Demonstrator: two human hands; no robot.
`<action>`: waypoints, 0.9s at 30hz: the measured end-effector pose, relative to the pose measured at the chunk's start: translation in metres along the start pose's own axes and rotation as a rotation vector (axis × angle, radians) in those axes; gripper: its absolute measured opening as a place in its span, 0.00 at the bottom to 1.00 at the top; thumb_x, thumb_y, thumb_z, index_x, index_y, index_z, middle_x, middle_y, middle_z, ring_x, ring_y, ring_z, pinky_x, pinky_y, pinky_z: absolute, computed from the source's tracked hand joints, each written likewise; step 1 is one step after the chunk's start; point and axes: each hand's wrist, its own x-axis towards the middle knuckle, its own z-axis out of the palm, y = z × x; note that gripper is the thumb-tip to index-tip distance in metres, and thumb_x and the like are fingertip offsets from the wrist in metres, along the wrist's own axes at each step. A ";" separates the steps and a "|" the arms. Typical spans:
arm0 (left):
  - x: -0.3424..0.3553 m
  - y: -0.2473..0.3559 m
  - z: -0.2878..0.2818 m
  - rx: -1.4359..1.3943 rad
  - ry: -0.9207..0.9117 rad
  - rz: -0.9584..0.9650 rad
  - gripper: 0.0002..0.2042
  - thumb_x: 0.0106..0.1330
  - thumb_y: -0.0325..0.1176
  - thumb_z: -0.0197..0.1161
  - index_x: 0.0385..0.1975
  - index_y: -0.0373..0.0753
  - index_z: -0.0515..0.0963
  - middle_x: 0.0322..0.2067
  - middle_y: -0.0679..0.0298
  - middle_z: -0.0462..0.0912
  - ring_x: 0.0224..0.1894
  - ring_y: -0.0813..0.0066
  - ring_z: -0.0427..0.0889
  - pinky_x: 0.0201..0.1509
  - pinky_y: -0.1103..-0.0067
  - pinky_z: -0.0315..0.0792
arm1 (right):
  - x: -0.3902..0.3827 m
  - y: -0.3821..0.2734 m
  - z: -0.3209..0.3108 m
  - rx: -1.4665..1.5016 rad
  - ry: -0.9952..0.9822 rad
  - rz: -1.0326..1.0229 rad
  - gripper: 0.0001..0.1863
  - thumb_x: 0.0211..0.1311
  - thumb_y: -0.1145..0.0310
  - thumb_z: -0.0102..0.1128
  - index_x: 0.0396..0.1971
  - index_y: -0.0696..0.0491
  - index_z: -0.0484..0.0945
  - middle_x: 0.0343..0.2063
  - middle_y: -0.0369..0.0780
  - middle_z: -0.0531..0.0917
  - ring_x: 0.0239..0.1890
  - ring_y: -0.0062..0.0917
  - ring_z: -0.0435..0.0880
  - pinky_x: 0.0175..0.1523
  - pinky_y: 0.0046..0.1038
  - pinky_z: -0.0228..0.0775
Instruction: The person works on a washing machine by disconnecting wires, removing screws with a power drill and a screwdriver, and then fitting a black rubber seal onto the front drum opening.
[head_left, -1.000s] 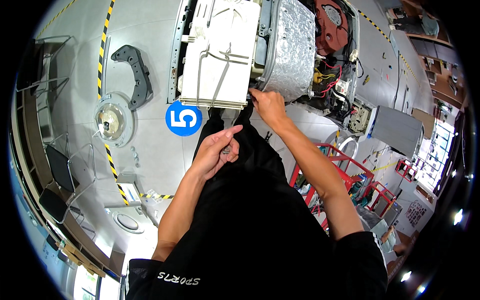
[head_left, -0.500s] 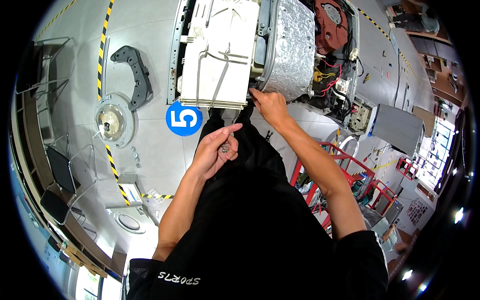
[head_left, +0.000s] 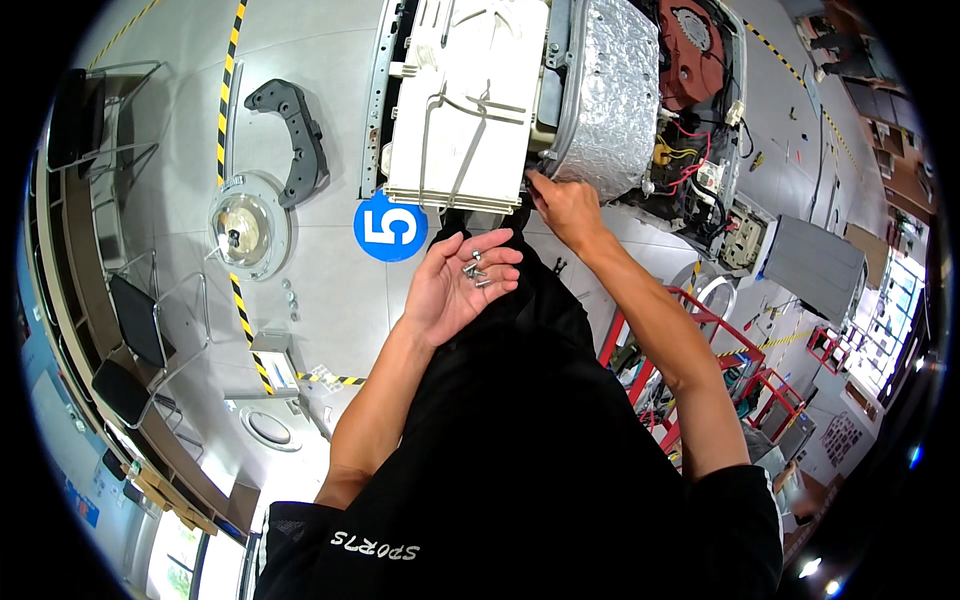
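Observation:
My left hand (head_left: 450,288) is palm up, its fingers loosely cupped and parted, with several small metal screws (head_left: 474,270) lying on the fingers. My right hand (head_left: 569,213) reaches to the near edge of an opened appliance (head_left: 374,130). Its thumb and index finger are pinched together beside the lower right corner of an off-white plastic housing (head_left: 470,130); what is between them is too small to make out. Right of that housing is a drum-like part wrapped in silver foil (head_left: 610,110). Farther right are a red-brown cover (head_left: 690,55) and loose coloured wires (head_left: 690,165).
On the floor to the left lie a dark grey curved weight (head_left: 297,140) and a round door (head_left: 248,228). A blue round floor marker (head_left: 388,228) is near the appliance. Chairs (head_left: 140,320) line the left; a red-framed cart (head_left: 700,330) stands right.
My left hand has turned its palm up and uncurled its fingers, bringing the screws into view. My right hand keeps its pinch by the housing's corner. The whole view has shifted slightly.

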 end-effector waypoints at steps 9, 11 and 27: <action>0.002 0.002 0.005 -0.037 -0.038 -0.015 0.25 0.69 0.40 0.37 0.57 0.24 0.62 0.45 0.46 0.77 0.43 0.57 0.79 0.53 0.67 0.72 | 0.003 0.006 0.002 -0.023 -0.017 -0.050 0.06 0.54 0.66 0.59 0.23 0.52 0.76 0.13 0.45 0.77 0.17 0.41 0.78 0.21 0.40 0.69; 0.002 0.002 0.006 -0.039 -0.045 -0.011 0.25 0.68 0.39 0.38 0.57 0.24 0.62 0.45 0.45 0.77 0.44 0.57 0.79 0.54 0.67 0.72 | 0.003 0.004 -0.001 -0.004 0.010 -0.069 0.08 0.54 0.65 0.59 0.20 0.52 0.75 0.12 0.44 0.76 0.17 0.41 0.78 0.21 0.40 0.69; -0.003 0.014 0.014 -0.141 -0.221 0.021 0.27 0.64 0.40 0.38 0.57 0.23 0.62 0.50 0.43 0.73 0.50 0.53 0.75 0.59 0.65 0.67 | -0.010 -0.006 -0.030 0.044 -0.028 -0.043 0.08 0.54 0.64 0.64 0.30 0.52 0.80 0.14 0.44 0.78 0.16 0.37 0.78 0.21 0.33 0.70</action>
